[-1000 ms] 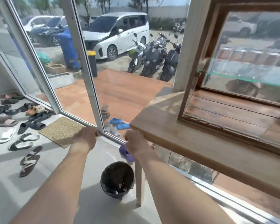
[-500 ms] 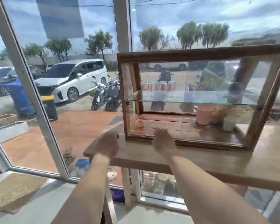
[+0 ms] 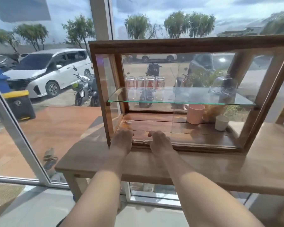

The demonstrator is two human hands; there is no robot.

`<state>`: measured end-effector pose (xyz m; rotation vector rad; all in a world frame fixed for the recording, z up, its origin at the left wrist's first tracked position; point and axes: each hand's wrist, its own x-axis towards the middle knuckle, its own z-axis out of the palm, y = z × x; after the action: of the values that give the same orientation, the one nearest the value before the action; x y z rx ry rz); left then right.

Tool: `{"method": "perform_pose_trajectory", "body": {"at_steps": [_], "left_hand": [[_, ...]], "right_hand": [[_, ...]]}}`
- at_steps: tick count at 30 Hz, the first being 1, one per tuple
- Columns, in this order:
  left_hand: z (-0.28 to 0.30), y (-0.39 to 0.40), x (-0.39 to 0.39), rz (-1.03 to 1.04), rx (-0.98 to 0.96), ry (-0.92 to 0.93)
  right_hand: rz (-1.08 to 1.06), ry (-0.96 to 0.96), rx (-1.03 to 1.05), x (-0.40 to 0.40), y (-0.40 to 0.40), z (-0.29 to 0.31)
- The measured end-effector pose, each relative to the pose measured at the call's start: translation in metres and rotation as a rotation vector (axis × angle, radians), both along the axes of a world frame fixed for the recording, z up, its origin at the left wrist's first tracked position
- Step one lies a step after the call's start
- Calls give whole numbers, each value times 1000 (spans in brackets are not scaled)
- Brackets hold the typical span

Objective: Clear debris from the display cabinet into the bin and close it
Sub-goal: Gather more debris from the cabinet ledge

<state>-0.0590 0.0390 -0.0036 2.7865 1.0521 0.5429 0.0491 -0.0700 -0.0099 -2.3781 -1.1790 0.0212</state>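
A wooden display cabinet [image 3: 170,45] with glass sides stands on a wooden table [image 3: 203,166]. Its left front is open; the glass pane covers the right half. Small crumbs of debris [image 3: 127,122] lie on the wooden cabinet floor near the left wall, and tiny pale bits [image 3: 144,141] sit on the front rail. My left hand [image 3: 122,140] and my right hand [image 3: 160,141] rest side by side on that rail, palms down, fingers bent onto the cabinet floor, with nothing seen in them. The bin is out of view.
Inside the cabinet, a glass shelf [image 3: 195,95] carries several drinking glasses [image 3: 145,82] and a glass dome [image 3: 224,86]. A pink mug [image 3: 194,113] and a white cup [image 3: 221,122] stand below at the right. A glass wall with a white frame [image 3: 15,133] runs along the left.
My view has risen from the floor and the black bin to the cabinet. Both hands have moved from the table's corner up to the cabinet's front rail.
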Motion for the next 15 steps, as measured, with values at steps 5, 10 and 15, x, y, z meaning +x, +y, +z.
{"method": "perform_pose_trajectory", "body": {"at_steps": [5, 10, 15], "left_hand": [[-10, 19, 11, -74, -18, 6], [-8, 24, 11, -117, -88, 8], [1, 22, 5, -119, -110, -51]], "right_hand": [[62, 45, -6, 5, 18, -6], [53, 48, 5, 5, 18, -4], [-15, 120, 19, 6, 8, 4]]}}
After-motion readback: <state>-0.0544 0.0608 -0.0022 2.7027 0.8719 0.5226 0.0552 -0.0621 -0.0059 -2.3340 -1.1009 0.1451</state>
